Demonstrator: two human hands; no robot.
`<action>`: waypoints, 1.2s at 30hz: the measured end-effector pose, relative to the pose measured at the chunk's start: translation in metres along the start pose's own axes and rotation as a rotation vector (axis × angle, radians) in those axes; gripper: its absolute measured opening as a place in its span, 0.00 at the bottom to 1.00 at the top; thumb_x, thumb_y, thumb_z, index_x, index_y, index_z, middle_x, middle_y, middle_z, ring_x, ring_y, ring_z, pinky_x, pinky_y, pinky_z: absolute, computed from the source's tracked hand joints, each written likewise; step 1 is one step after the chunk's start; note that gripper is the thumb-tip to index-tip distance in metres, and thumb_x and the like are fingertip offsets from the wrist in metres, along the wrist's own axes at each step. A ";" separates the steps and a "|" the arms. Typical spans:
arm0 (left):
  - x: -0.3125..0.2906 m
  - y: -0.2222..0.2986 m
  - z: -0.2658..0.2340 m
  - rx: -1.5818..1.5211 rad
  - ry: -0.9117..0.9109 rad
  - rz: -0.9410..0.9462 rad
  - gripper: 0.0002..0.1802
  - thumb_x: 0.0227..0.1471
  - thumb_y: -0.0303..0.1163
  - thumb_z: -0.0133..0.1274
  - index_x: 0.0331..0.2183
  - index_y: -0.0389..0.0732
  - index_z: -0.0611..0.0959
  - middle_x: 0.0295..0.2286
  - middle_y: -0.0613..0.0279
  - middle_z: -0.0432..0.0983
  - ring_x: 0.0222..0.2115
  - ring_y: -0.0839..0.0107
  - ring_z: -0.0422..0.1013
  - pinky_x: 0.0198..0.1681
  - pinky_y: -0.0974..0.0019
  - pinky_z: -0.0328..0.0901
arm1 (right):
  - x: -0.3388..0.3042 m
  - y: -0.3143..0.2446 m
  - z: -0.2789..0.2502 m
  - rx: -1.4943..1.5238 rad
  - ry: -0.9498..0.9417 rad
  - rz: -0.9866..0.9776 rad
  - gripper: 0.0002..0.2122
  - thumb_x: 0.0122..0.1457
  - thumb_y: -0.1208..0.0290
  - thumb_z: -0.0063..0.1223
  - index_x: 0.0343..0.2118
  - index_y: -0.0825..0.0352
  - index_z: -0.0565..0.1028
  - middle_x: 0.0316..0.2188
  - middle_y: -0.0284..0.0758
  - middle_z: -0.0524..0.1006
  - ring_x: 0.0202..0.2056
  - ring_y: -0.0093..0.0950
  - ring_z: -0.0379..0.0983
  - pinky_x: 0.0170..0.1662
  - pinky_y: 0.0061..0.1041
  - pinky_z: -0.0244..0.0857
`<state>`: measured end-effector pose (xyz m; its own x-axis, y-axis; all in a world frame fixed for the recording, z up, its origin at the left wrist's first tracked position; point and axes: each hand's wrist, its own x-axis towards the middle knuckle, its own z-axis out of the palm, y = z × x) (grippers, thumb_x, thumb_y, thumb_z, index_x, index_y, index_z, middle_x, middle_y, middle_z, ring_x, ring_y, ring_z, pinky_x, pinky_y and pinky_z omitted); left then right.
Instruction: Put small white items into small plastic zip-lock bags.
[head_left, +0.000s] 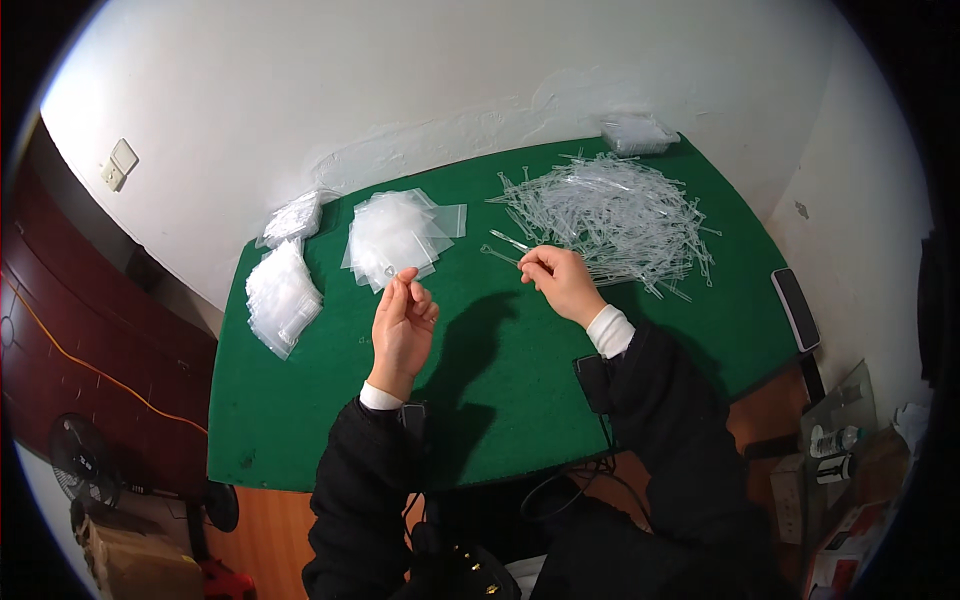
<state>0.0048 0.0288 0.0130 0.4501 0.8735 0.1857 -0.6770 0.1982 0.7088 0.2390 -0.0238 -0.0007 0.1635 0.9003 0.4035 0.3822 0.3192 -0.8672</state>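
In my right hand (563, 284), thumb and fingers are closed on clear plastic sticks (497, 252); one ends in a small loop, and they point to the left. My left hand (404, 325) is closed in a pinch, palm up. A small clear loop shows at its fingertips, like the end of another such stick; the rest is hidden. Just beyond the left hand lies a fanned pile of clear zip bags (392, 230). A big loose heap of clear plastic sticks (620, 215) spreads beyond my right hand.
Stacked, whitish-looking clear bags (283, 297) lie at the table's left, with another bundle (294, 217) behind. A clear tub (638, 133) stands at the back right. A phone-like dark slab (795, 309) rests at the right edge. Cables (570, 490) hang at the front. A fan (85, 460) stands lower left.
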 end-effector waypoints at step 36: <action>-0.020 -0.021 0.030 0.309 -0.287 0.008 0.16 0.58 0.37 0.37 0.39 0.35 0.72 0.40 0.57 0.69 0.43 0.69 0.63 0.47 0.64 0.58 | -0.028 -0.042 0.045 0.540 -0.313 0.341 0.14 0.53 0.61 0.53 0.19 0.67 0.71 0.13 0.26 0.67 0.14 0.14 0.61 0.16 0.14 0.53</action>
<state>0.0276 -0.0059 0.0153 0.6187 0.7067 0.3431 -0.4942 0.0106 0.8693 0.1769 -0.0493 0.0113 -0.1061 0.9930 0.0517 -0.1611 0.0341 -0.9863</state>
